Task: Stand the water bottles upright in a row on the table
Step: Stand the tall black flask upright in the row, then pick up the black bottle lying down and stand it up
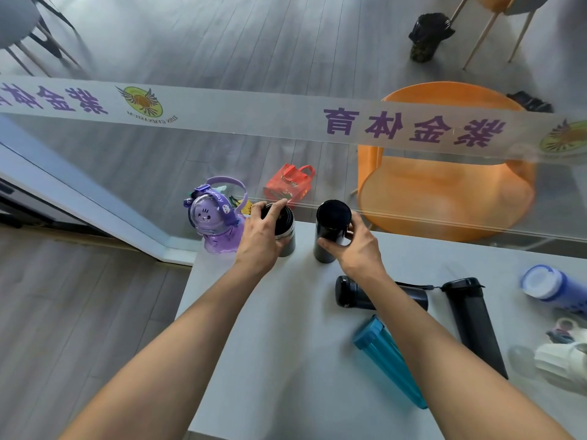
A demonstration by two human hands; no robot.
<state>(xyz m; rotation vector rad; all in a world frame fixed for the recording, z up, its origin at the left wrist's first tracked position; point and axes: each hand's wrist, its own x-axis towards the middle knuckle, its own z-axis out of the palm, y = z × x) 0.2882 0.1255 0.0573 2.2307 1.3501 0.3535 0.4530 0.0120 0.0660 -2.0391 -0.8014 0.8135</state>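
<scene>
At the counter's (286,312) twelve o'clock edge, an upright steel flask (285,228) is gripped by the left hand (263,231) and an upright black flask (330,230) by the right hand (355,246). A purple bottle (216,217) stands at nine o'clock of them.

Beyond the table's far edge we see a glass partition (317,173) crossed by a frosted band (254,111) with purple characters. Behind it an orange chair (444,192) stands on the grey plank floor (222,42), a red gift bag (287,182) left of it, a black bag (428,34) farther off.
</scene>
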